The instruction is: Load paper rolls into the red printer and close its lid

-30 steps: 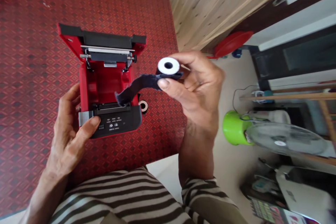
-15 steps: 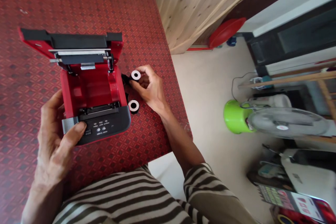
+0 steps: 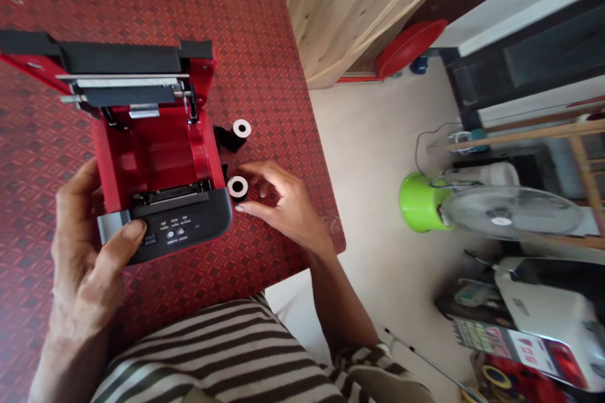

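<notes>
Left hand (image 3: 87,258) grips printer (image 3: 161,154), right hand (image 3: 286,204) parted around nearer roll (image 3: 238,195); red patterned table (image 3: 258,50), green bucket (image 3: 416,203), pale floor (image 3: 363,151).

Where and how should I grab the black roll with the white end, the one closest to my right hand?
Pinch the roll by its curved dark side, thumb and fingers opposite each other, probably coming from the right: its ringed white end faces up, the printer crowds its left, and your right hand is spread open there.

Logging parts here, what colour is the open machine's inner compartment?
The compartment is red, clearest in the head view.
</notes>
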A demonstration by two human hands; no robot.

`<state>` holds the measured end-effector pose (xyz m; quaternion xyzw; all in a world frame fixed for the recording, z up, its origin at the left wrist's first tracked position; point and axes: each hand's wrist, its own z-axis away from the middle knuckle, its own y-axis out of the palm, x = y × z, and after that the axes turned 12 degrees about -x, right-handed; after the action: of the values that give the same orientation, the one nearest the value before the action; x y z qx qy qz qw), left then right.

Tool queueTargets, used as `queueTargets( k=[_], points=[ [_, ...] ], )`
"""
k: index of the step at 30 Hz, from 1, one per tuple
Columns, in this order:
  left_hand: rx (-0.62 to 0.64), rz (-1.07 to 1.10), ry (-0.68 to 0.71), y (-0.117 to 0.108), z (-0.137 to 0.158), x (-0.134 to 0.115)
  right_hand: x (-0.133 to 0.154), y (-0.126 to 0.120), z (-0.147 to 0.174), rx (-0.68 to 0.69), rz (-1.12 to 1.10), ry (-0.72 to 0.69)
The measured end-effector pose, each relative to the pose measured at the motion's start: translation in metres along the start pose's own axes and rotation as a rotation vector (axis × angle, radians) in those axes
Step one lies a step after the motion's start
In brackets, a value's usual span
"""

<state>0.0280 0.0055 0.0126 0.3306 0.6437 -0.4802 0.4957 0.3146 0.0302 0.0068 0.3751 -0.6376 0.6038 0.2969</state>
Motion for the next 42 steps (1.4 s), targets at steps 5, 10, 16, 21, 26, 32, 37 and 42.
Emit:
queueTargets(
  k=[5, 10, 16, 21, 26, 32, 37, 42],
  points=[
    [0.018, 0.03, 0.034, -0.001, 0.0, -0.001, -0.004, 0.017, -0.001, -0.069, -0.048, 0.041],
    [0.018, -0.007, 0.059, -0.001, -0.001, -0.004, 0.021, -0.026, 0.003, -0.071, -0.307, 0.203],
    [0.036, 0.037, -0.022, -0.002, 0.003, -0.003, 0.074, -0.045, -0.019, 0.247, -0.408, -0.047],
    [0.06, 0.035, -0.068, -0.002, 0.006, -0.003, 0.104, -0.006, -0.053, 0.167, -0.04, -0.283],
    [0.085, 0.083, -0.042, -0.001, 0.008, 0.0, 0.121, 0.027, -0.061, 0.189, 0.566, -0.389],
    [0.1, 0.094, -0.012, -0.001, 0.009, 0.0, 0.132, 0.048, -0.068, 0.289, 0.842, -0.358],
    [0.094, 0.084, -0.018, -0.001, 0.009, -0.001, 0.126, 0.059, -0.081, 0.373, 0.92, -0.346],
    [0.103, 0.077, -0.019, -0.002, 0.01, -0.002, 0.121, 0.064, -0.086, 0.377, 0.939, -0.326]
  ],
)
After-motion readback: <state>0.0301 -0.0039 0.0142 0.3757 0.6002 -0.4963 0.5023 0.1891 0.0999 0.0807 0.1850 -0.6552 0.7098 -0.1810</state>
